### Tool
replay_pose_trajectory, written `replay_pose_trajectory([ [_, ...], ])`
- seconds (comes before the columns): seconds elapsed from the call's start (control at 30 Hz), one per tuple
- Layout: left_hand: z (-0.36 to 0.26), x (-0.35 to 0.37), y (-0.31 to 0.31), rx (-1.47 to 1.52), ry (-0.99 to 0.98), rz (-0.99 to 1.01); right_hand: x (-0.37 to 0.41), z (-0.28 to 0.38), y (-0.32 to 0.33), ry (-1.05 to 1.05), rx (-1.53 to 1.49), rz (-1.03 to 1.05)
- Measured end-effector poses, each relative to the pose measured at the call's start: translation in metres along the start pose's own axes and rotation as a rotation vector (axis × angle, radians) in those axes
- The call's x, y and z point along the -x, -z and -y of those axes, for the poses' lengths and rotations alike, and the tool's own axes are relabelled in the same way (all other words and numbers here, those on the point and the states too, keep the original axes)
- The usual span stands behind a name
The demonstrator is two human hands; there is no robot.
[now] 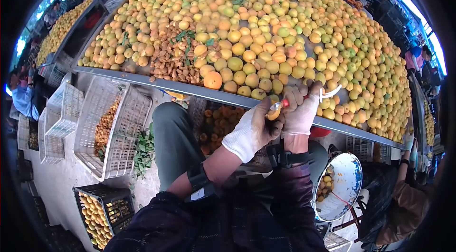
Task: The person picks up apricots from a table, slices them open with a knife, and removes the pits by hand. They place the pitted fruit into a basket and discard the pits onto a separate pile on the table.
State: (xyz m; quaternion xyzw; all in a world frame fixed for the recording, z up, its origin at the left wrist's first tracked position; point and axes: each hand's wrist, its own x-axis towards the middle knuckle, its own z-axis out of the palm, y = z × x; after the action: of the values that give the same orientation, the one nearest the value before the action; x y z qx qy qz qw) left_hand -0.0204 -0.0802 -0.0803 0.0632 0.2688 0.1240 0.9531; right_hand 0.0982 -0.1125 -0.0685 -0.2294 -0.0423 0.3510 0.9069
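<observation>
My left hand (251, 131), in a white glove, grips an orange apricot (273, 113) just below the table's metal edge. My right hand (301, 109), also gloved, holds a small tool with a red and white handle (327, 94) whose tip meets the apricot. Both hands touch at the fruit. Above them a wide table (142, 80) carries a big heap of yellow and orange apricots (266, 38), with a patch of brown pits (173, 60) and green leaves on its near left.
White plastic crates (114, 128) stand at the left, one with pits inside. A black crate of apricots (99, 211) sits at lower left. A white bowl (344, 185) with fruit is at right. Other people work around the table edges.
</observation>
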Motion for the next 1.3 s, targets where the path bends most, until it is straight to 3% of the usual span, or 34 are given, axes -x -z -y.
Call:
replay_pose_trajectory([
  [0.07, -0.005, 0.012, -0.004, -0.147, -0.241, -0.115, 0.007, 0.014, -0.001, 0.017, 0.149, 0.114],
  [0.1, -0.013, 0.018, 0.001, -0.199, -0.299, -0.009, 0.016, 0.023, -0.013, 0.063, 0.275, 0.170],
  [0.17, -0.023, 0.029, -0.004, -0.459, -0.343, 0.023, 0.031, 0.029, -0.028, 0.044, 0.886, 0.105],
  [0.23, -0.030, 0.039, -0.015, -0.863, -0.284, 0.172, 0.037, 0.020, -0.011, 0.063, 1.309, 0.495],
  [0.27, -0.031, 0.045, -0.015, -1.023, -0.393, 0.198, 0.042, 0.027, -0.008, -0.055, 1.410, 0.387],
  [0.3, -0.036, 0.048, -0.015, -1.022, -0.399, 0.195, 0.045, 0.033, -0.010, -0.055, 1.409, 0.394],
  [0.37, -0.052, 0.048, -0.017, -1.196, -0.317, 0.076, 0.051, 0.044, -0.011, -0.363, 1.245, 0.111],
  [0.43, -0.078, 0.013, 0.017, -1.422, -0.893, -0.163, 0.057, 0.047, 0.002, -0.386, 1.252, 0.067],
  [0.47, -0.093, 0.012, 0.016, -1.725, -1.143, -0.334, 0.059, 0.041, 0.012, -0.140, 1.457, 0.261],
  [0.5, -0.106, 0.010, 0.010, -1.973, -1.224, -0.437, 0.060, 0.033, 0.025, 0.124, 1.641, 0.455],
  [0.53, -0.112, 0.002, 0.006, -2.049, -1.132, -0.398, 0.052, 0.020, 0.041, 0.286, 1.491, 0.442],
  [0.57, -0.115, -0.007, 0.004, -2.118, -1.042, -0.364, 0.052, 0.027, 0.051, 0.285, 1.492, 0.444],
  [0.6, -0.111, -0.017, 0.003, -2.118, -1.039, -0.368, 0.061, 0.038, 0.027, 0.021, 1.300, 0.152],
  [0.63, -0.104, -0.031, 0.000, -2.300, -0.946, -0.435, 0.066, 0.043, 0.015, -0.229, 1.078, -0.133],
  [0.67, -0.101, -0.042, 0.000, -2.479, -0.842, -0.500, 0.067, 0.043, 0.018, -0.242, 1.067, -0.140],
  [0.8, -0.104, -0.058, -0.008, -2.629, -0.656, -0.513, 0.075, 0.041, 0.018, -0.322, 1.148, -0.103],
  [0.97, -0.097, -0.029, -0.008, -2.472, -0.899, -0.413, 0.079, 0.047, 0.013, -0.251, 1.029, -0.122],
  [1.03, -0.087, -0.007, -0.011, -1.946, -1.146, -0.132, 0.084, 0.048, 0.009, -0.249, 0.957, -0.145],
  [1.1, -0.064, 0.015, -0.019, -1.804, -1.071, 0.036, 0.083, 0.044, -0.008, -0.257, 0.844, -0.092],
  [1.17, -0.038, 0.030, -0.021, -1.920, -1.202, 0.147, 0.082, 0.035, -0.021, -0.274, 0.840, 0.001],
  [1.23, -0.026, 0.047, -0.025, -1.726, -1.145, 0.196, 0.081, 0.032, -0.022, -0.281, 0.751, 0.024],
  [1.3, -0.019, 0.058, -0.022, -0.934, -0.773, 0.265, 0.084, 0.038, -0.014, -0.279, 0.607, 0.131],
])
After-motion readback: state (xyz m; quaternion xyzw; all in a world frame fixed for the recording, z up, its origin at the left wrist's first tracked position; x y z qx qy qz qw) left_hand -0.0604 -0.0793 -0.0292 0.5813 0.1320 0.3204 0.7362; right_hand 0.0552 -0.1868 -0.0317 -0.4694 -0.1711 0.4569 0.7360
